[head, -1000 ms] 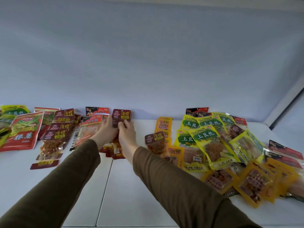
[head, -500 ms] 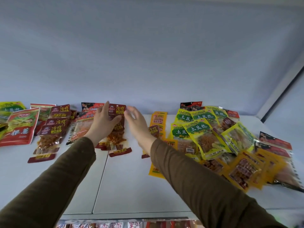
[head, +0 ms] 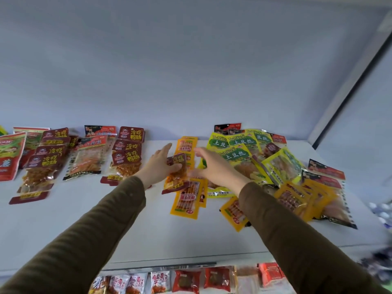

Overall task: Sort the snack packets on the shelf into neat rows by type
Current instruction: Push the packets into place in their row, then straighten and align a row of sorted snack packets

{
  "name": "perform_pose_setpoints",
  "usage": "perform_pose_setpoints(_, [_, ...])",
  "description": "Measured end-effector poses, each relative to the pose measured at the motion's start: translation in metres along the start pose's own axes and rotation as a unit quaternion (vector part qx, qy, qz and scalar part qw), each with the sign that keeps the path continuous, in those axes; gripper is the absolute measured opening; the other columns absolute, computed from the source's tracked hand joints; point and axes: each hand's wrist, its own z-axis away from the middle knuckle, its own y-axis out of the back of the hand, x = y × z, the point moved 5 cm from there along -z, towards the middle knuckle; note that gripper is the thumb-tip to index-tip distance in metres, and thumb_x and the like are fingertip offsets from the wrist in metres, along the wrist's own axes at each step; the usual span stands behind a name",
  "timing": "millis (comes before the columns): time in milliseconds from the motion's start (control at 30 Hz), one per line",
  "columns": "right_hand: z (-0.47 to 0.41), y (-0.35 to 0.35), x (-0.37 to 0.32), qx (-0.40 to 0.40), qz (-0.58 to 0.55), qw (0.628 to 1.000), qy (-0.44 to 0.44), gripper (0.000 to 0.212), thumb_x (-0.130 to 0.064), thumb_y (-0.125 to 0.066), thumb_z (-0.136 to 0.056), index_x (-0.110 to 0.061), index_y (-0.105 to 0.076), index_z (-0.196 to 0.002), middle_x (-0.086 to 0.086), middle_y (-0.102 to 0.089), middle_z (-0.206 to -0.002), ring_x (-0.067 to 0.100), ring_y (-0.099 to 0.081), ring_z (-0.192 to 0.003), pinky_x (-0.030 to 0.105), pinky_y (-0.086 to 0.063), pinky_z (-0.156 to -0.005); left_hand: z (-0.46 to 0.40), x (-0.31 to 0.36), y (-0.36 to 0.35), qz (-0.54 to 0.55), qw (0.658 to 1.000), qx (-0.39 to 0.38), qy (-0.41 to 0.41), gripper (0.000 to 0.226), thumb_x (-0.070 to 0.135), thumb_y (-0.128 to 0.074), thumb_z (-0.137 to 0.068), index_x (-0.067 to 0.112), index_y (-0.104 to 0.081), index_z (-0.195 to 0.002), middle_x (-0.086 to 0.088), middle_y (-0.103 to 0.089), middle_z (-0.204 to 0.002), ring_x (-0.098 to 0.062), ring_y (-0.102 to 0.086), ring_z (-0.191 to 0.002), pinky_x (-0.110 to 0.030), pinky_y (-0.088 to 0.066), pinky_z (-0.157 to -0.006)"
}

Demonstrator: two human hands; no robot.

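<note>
Our left hand (head: 158, 166) grips a maroon packet (head: 177, 174), thumb curled over its front below the label and the other fingers stretched out behind it; the packet hangs tilted just above the white shelf (head: 148, 230), over the top of a yellow packet (head: 187, 198). Our right hand (head: 214, 166) is spread open with fingers relaxed, holding nothing, just right of the maroon packet and over the yellow and green pile; we cannot tell whether it touches anything beneath.

The held packet is flat, glossy plastic, with a dark red header and a clear window showing orange shreds. Its yellow characters read 冷吃鸭肠. A stack of the same maroon packets (head: 128, 153) lies overlapped to the left, and a second such stack (head: 45, 160) lies further left. Between them rests a clear pouch (head: 88, 158) of orange strips with a red and black header. A red and green bag (head: 8, 155) sits at the far left edge.

The yellow packets are long and narrow, printed with rows of sausage-like sticks. To the right, yellow-green pouches (head: 237, 153) marked TuDouSi and 土豆丝 lie fanned and crooked, and beyond them orange-yellow packets (head: 297, 198) are heaped with red-topped ones (head: 325, 168).

Both olive sleeves hide part of the shelf front and the heap. Below the shelf edge, a lower row of packets (head: 186, 281) shows, blurred
</note>
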Motion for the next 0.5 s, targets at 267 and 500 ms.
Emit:
perform_pose_setpoints(267, [0.01,-0.008,0.015,-0.07,0.179,0.981,0.024,0.092,-0.062,-0.074,-0.079,-0.022,-0.038,-0.154,0.004,-0.044,-0.153,0.028,-0.031,-0.143,0.045,-0.037,-0.112,-0.004,0.006,-0.008,-0.007,0.999,0.035,0.009,0.08,0.034,-0.086,-0.08,0.02,-0.045,-0.146,-0.007,-0.049,-0.135,-0.023,-0.053,-0.119,-0.038,-0.049,-0.097])
perform_pose_setpoints(500, [0.017,0.014,0.024,-0.002,0.04,0.999,0.006,0.054,-0.032,-0.065,-0.099,-0.023,-0.049,-0.149,0.004,-0.046,-0.152,0.023,-0.045,-0.139,0.038,-0.041,-0.109,0.006,0.023,-0.008,0.204,0.978,0.028,-0.018,0.048,0.019,-0.085,-0.082,0.024,-0.06,-0.124,-0.002,-0.069,-0.116,-0.024,-0.067,-0.109,-0.043,-0.054,-0.098])
